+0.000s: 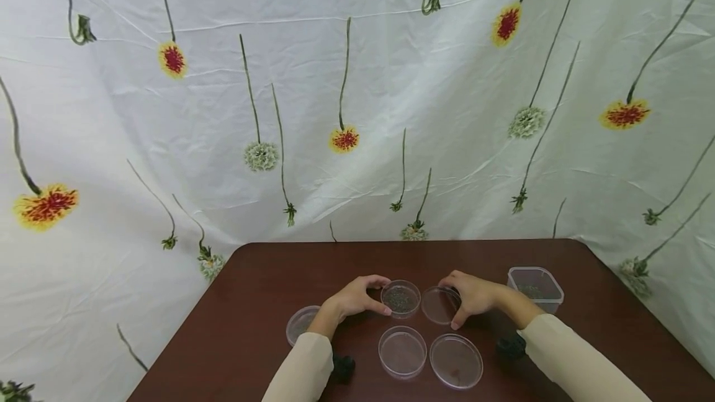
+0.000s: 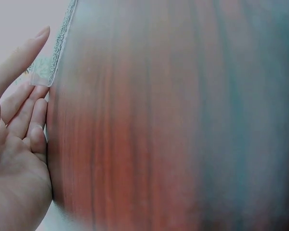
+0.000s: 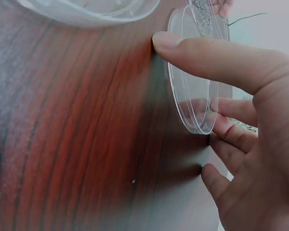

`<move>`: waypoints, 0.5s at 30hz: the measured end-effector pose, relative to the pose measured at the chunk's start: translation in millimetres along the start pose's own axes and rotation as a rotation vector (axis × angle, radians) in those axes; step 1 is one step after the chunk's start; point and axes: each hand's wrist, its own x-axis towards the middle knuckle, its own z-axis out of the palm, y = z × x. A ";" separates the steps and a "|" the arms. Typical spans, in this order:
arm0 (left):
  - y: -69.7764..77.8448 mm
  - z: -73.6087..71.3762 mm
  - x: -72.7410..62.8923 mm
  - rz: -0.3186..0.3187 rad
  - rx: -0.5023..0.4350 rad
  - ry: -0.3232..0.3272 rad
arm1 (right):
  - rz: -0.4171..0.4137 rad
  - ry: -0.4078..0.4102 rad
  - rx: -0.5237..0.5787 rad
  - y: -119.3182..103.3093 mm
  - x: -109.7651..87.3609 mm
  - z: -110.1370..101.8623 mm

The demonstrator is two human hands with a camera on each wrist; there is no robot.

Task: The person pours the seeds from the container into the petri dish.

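A clear round petri dish [image 1: 400, 299] of small dark grains stands on the brown table. My left hand [image 1: 357, 296] is at its left side, with forefinger and thumb spread around the rim. In the left wrist view the thumb stands apart from the dish [image 2: 48, 67] and the fingers are loosely bent beside it. Just right of it lies a second clear dish or lid [image 1: 437, 306], with no grains visible. My right hand [image 1: 472, 293] holds this one [image 3: 185, 86] at the edge, thumb on the near side, fingers on the far side.
Two more clear round dishes [image 1: 402, 352] [image 1: 456, 361] lie in front, side by side. Another dish [image 1: 301, 324] is partly hidden behind my left forearm. A clear plastic tub [image 1: 536, 287] with dark grains stands at the right. A flowered cloth [image 1: 380, 98] hangs behind the table [image 1: 246, 321].
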 end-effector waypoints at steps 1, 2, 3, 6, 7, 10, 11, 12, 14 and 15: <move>-0.1 -0.1 -0.2 -0.001 -0.001 0.000 | -0.002 0.007 0.000 0.2 1.3 0.2; -0.3 -0.1 -0.6 -0.003 -0.001 0.001 | -0.008 0.016 -0.002 0.5 2.5 0.4; -0.4 -0.1 -1.0 -0.006 0.000 0.001 | -0.014 0.024 -0.003 1.0 3.4 0.6; -0.7 -0.1 -1.9 -0.014 0.001 0.006 | -0.034 0.045 0.007 3.1 5.5 0.7; -0.4 -0.3 -2.1 -0.016 0.001 0.009 | -0.044 0.051 0.015 3.8 6.0 0.1; 0.8 -0.4 -2.3 -0.015 0.000 0.010 | -0.064 0.075 0.040 3.8 7.3 -2.9; 1.1 -0.5 -2.2 -0.014 -0.001 0.010 | -0.069 0.085 0.051 3.5 8.0 -4.0; 1.0 -0.5 -2.1 -0.015 -0.001 0.010 | -0.075 0.093 0.065 2.7 8.7 -5.1; 1.1 0.1 -1.4 -0.014 -0.001 0.011 | -0.077 0.107 0.116 0.5 9.7 -7.1; 0.7 0.2 -1.3 -0.015 -0.001 0.012 | -0.078 0.113 0.143 -0.8 10.9 -7.7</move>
